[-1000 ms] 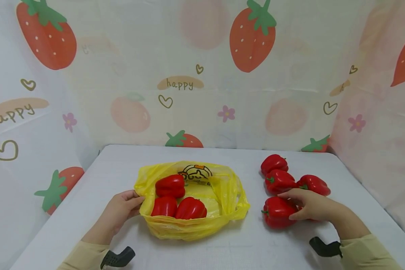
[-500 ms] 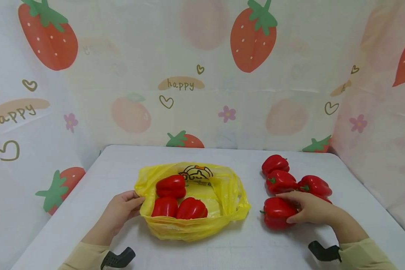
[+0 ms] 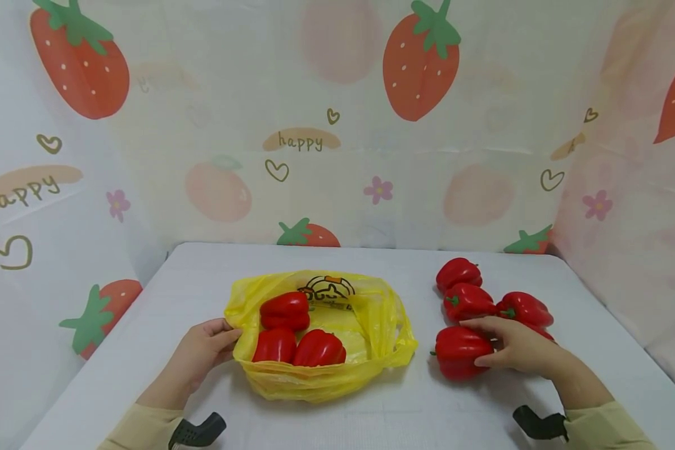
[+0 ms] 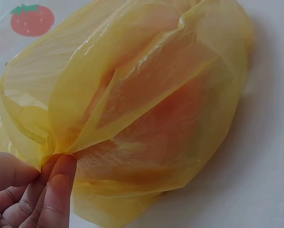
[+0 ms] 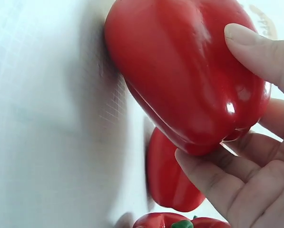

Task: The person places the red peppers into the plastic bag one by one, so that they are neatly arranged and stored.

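Observation:
At the left of the head view, my left hand [image 3: 202,351] pinches the gathered side of a yellow plastic bag [image 3: 315,382]. Thumb and fingertips squeeze the thin film [image 4: 146,118] in the left wrist view. Three red bell peppers, among them one at the back [image 3: 284,311], lie inside the bag, whose mouth stands wide. On the right, my right hand [image 3: 520,347] grips another bell pepper [image 3: 460,354] by its blunt end, its green stem pointing left. In the right wrist view the thumb lies on one side of this pepper [image 5: 180,71] and the fingers under its end.
Behind the right hand are more red bell peppers: one at the back [image 3: 457,275], one in front of it [image 3: 467,302], one to the right [image 3: 525,307], and one mostly hidden by the hand. The white table [image 3: 371,425] meets a strawberry-print curtain [image 3: 360,212].
My right hand has closed more firmly round the front bell pepper and shifted it slightly left. The left hand and the bag have stayed in place.

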`<state>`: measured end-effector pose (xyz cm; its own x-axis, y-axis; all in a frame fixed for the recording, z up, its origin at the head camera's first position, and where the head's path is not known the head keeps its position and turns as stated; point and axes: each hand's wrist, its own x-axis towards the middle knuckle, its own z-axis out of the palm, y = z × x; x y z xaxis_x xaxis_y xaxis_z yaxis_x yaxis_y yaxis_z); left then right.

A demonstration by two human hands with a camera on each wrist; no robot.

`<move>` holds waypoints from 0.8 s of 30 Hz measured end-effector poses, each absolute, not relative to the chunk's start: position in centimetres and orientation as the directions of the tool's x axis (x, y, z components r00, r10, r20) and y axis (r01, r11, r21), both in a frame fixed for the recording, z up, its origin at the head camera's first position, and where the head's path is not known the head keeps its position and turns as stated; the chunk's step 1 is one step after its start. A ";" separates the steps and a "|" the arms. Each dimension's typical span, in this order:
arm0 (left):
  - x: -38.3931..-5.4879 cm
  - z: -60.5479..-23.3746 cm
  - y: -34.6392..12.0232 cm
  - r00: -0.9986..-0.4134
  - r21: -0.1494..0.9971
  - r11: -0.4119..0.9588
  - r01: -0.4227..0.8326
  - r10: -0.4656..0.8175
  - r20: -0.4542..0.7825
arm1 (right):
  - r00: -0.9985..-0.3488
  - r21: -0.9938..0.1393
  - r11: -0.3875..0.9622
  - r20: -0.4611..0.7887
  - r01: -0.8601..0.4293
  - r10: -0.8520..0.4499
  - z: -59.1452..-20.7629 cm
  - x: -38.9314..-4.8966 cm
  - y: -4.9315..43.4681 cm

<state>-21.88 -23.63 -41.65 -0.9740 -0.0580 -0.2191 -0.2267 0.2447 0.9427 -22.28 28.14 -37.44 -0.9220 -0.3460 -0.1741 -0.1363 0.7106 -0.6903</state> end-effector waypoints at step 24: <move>-21.8 -41.5 -23.4 -0.972 0.939 0.249 -0.235 -0.066 -0.226 | -0.913 -0.640 0.714 -0.046 -0.284 -0.404 -33.9 -24.2 25.6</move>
<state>-21.76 -23.38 -41.47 -0.9719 -0.0663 -0.2259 -0.2354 0.2489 0.9395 -24.21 25.58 -33.88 -0.9135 -0.4043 -0.0460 -0.2840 0.7144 -0.6395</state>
